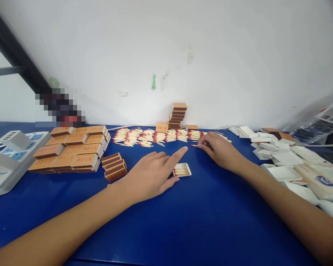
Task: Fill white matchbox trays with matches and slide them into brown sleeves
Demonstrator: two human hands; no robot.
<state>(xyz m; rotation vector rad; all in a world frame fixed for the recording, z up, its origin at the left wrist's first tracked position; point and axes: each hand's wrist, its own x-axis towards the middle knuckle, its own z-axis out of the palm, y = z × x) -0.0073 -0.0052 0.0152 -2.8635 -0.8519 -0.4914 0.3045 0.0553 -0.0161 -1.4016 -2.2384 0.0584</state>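
Note:
A small white matchbox tray [185, 174], holding several matches [181, 171] with red heads at its left, lies on the blue table. My left hand [152, 173] is at the tray's left end, index finger and thumb stretched apart. The thumb is by the near edge; the other fingers are curled and partly hidden, and I cannot tell whether they touch the tray. Farther back to the right, my right hand [215, 147] pinches matches [193, 145] just in front of the loose match piles [145, 137]. Their red heads stick out left of the fingertips; how many is hidden.
Stacked orange matchboxes [80, 149] stand left, beside a power strip [24, 151]. A few more boxes [114, 166] lie near my left wrist. A tall matchbox stack [178, 114] leans at the wall. Empty white trays [280, 171] and a tissue pack [319, 181] cover the right side.

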